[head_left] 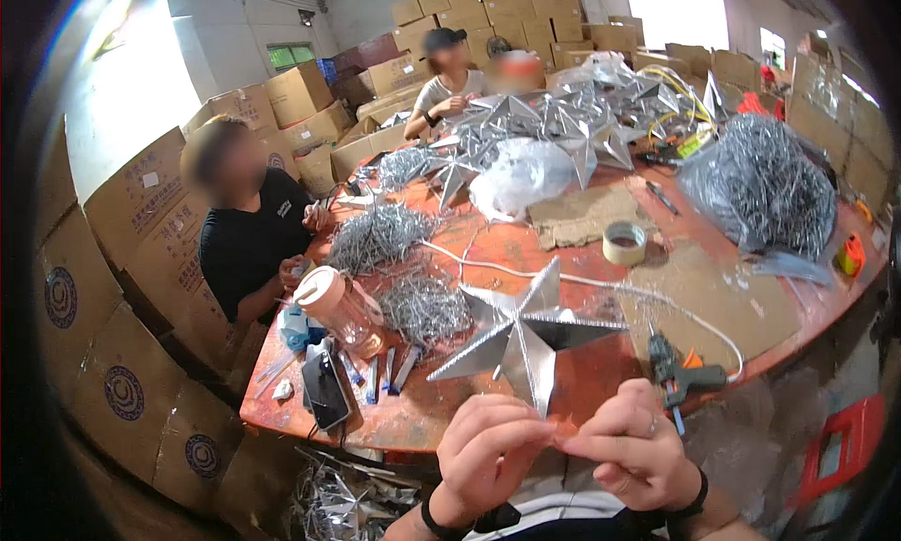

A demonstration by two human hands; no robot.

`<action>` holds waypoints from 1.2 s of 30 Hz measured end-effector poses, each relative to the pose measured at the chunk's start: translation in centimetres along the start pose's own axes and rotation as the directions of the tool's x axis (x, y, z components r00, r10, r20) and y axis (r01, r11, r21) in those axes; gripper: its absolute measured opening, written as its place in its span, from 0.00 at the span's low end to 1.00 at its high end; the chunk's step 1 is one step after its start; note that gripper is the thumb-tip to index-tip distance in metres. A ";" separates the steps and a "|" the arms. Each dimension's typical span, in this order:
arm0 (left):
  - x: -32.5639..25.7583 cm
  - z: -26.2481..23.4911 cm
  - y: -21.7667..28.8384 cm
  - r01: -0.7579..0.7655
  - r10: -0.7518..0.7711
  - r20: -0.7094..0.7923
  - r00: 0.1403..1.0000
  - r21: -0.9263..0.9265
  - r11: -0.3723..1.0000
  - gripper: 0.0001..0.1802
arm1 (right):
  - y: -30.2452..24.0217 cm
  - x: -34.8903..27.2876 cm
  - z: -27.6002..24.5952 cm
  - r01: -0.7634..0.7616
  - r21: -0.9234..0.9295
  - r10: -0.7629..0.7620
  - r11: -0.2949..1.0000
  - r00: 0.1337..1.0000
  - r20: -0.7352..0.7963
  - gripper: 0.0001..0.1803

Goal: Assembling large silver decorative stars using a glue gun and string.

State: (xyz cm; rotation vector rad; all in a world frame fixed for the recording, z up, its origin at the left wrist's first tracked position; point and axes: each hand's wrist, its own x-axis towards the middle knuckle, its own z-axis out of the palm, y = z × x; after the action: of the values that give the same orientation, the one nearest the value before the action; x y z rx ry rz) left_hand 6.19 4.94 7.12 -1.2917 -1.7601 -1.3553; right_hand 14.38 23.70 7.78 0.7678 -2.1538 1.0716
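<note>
My left hand [490,450] and my right hand [636,444] meet in front of the table's near edge, fingertips pinched together. Between them is a small orange-red piece [566,430], too small for me to name. Just beyond my fingers, a large silver five-pointed star [519,327] lies on the red table [404,435], its lowest point reaching toward my hands. Right of the star is a glue gun [690,377] with a dark teal body, lying on its side. A pile of silver wire-like pieces [424,311] sits left of the star.
A pink-lidded bottle [340,308] and a phone [326,391] stand left. A white cord [601,283] crosses the table near a tape roll [624,243]. Two people sit at the left and far sides. Many silver stars [526,119] and a bag of silver pieces [760,180] lie beyond.
</note>
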 end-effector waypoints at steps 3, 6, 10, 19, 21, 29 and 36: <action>-1.3 -0.4 -0.1 -0.012 0.014 -0.067 0.998 0.028 1.000 0.11 | -0.7 -0.2 1.1 0.007 0.044 -0.008 0.999 1.000 0.027 0.16; -2.3 -1.1 -0.2 -0.027 0.029 -0.077 0.997 0.029 0.999 0.10 | -0.8 0.0 1.6 0.003 0.089 -0.006 0.996 0.999 0.042 0.16; -2.1 -1.7 0.6 -0.129 0.132 -0.008 0.991 0.186 0.974 0.11 | -1.3 -0.3 1.1 -0.019 0.061 0.015 0.998 0.997 0.069 0.14; -2.7 -1.3 1.8 -0.319 0.311 0.074 0.948 0.282 0.905 0.07 | -1.1 -0.9 1.7 -0.069 0.331 0.055 0.941 0.997 0.052 0.13; -2.9 -1.0 2.0 -0.258 0.254 0.047 0.966 0.250 0.933 0.05 | -1.4 -1.5 0.8 -0.197 0.433 0.160 0.879 0.980 0.121 0.14; -2.0 0.1 1.4 -0.205 0.189 0.100 0.977 0.179 0.962 0.03 | -1.1 -2.5 0.0 -0.245 0.425 0.215 0.871 0.970 0.118 0.16; 0.3 -1.4 0.7 -0.355 0.311 0.232 0.922 0.180 0.917 0.03 | -0.2 -0.9 0.4 -0.580 0.741 0.436 0.339 0.795 0.422 0.19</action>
State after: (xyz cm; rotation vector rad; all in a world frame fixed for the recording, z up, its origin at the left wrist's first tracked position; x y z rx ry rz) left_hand 6.60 3.77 8.06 -1.5598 -1.6624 -0.8405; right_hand 15.04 23.50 7.03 0.5282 -1.9199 2.6319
